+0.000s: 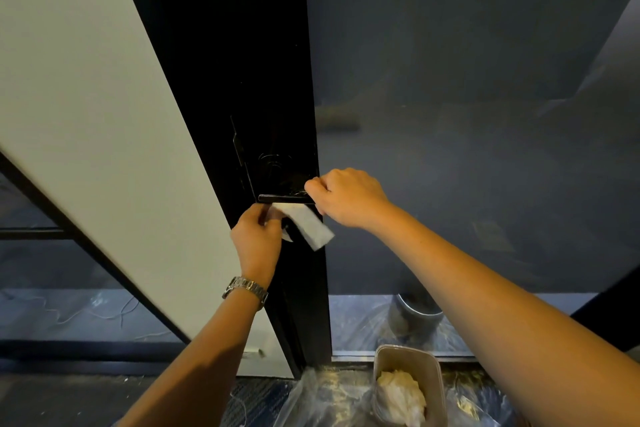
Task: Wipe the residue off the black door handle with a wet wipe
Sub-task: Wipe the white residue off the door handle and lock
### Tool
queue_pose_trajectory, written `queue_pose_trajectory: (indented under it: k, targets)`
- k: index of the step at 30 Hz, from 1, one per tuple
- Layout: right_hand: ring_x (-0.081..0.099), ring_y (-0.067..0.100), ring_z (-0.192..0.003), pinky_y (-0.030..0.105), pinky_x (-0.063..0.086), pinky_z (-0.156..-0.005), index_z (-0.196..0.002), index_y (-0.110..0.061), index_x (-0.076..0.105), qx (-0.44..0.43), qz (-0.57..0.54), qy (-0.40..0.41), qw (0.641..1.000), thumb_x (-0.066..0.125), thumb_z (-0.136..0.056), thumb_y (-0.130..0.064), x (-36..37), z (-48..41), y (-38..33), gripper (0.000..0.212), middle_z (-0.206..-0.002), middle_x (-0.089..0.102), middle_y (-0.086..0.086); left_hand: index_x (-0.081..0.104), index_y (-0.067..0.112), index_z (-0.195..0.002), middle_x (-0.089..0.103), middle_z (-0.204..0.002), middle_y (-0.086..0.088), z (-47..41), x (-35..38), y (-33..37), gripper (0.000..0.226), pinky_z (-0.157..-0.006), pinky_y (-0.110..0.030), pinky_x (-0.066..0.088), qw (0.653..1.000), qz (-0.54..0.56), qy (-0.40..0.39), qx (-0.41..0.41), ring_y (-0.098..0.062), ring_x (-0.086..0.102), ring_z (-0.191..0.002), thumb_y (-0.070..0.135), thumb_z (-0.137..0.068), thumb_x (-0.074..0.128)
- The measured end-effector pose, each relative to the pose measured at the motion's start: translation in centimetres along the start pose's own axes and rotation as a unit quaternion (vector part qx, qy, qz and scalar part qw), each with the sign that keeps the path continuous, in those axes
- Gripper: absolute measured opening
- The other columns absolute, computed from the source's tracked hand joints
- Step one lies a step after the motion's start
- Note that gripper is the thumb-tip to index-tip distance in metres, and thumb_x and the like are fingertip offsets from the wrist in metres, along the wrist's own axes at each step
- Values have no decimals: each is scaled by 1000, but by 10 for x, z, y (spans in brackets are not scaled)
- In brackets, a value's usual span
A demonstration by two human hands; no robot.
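Wiping step — my left hand (257, 239) is pinching the wet wipe (304, 224) just under the black door handle (284, 198), wipe trailing toward 4 o'clock. My right hand (346, 196) is gripping the handle's 3 o'clock end. Next, probably — pressing the wipe up onto the lever.

From my seat, the door handle (282, 198) reads glossy black, with pale smears showing on the black lock plate (277, 166) above it, all set in a black door frame (235, 80). The wet wipe (306, 224) is plain white. The panel (86, 97) to the left is off-white; the glass (467, 114) to the right looks dim blue-grey. The wristwatch (245, 288) is silver. Down low, a beige bin (408, 357) holds crumpled cream-white wipes (401, 395).
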State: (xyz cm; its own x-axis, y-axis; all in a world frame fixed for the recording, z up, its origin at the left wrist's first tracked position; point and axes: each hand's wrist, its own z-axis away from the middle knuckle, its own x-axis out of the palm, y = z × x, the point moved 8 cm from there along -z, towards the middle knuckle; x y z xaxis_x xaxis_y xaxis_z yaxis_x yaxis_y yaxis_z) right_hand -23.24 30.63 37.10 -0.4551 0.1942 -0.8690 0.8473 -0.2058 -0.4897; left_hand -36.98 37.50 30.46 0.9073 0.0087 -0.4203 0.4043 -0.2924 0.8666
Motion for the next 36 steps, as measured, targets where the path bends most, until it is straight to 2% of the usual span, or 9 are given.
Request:
queue_pose_trajectory:
  k: [5,8,10,14,20,25,29,32,36]
  targets:
    - [46,21,-62,32,39,-61,-67,-12,56,0,-8,-6,1000,32,-93,-32,4,-4,2,41,-91,71,18,43,9,-59,41,-55,-4,-6,8,-19,32,-45,-21,28,993,-15,-75,-93,-14,36,-47,8,-90,42]
    - [46,21,-60,33,38,-60,-66,-12,55,1,-5,-6,1000,32,-93,-33,5,-5,4,41,-85,70,18,55,6,-82,55,-72,-3,-3,9,8,7,-55,-15,39,997,-44,-65,4,-14,51,-59,7,-87,51]
    - [46,22,-60,33,37,-59,-66,-10,56,1,-5,-4,1000,33,-93,-33,5,-5,5,42,-84,69,19,60,2,-101,58,-103,-10,6,14,17,17,-77,-19,42,989,-88,-68,95,-22,57,-87,8,-86,55]
    - [50,23,-63,37,45,-63,-66,-9,58,-2,-9,-1,1000,33,-94,-33,5,-4,4,45,-87,71,17,67,-4,-96,57,-114,-20,13,22,19,17,-83,-24,38,955,-177,-90,220,-35,53,-103,2,-83,59]
    - [47,23,-62,34,40,-61,-77,3,64,1,-8,-3,1000,33,-94,-32,5,-3,4,50,-90,70,20,67,4,-94,63,-89,-10,5,-4,3,17,-71,-27,49,1000,2,4,17,-17,56,-76,15,-82,65]
    - [47,21,-62,33,39,-61,-81,6,64,0,-8,-4,1000,32,-94,-32,5,-3,4,51,-89,70,20,63,8,-76,61,-72,-5,3,-6,3,9,-55,-9,39,999,23,-36,-5,-5,53,-59,15,-80,66]
    - [49,22,-63,33,40,-62,-71,-7,62,-3,-11,-9,1000,32,-94,-33,5,-3,3,46,-84,69,19,50,14,-58,45,-54,0,-6,-10,-4,28,-40,-6,33,999,1,-42,-23,-8,39,-46,12,-83,63]
    - [47,21,-61,32,38,-60,-69,-11,58,1,-9,-9,1000,32,-94,-33,5,-3,4,43,-72,59,12,62,5,-84,60,-78,-5,-4,-2,12,4,-52,-1,38,998,-32,-43,26,-5,48,-60,9,-83,61]
    - [46,21,-59,34,39,-60,-73,-3,64,5,-10,0,1000,33,-94,-34,4,-2,4,49,-71,61,13,64,1,-103,51,-121,-12,10,16,27,22,-83,-15,37,977,-130,-85,144,-23,56,-99,11,-84,61]
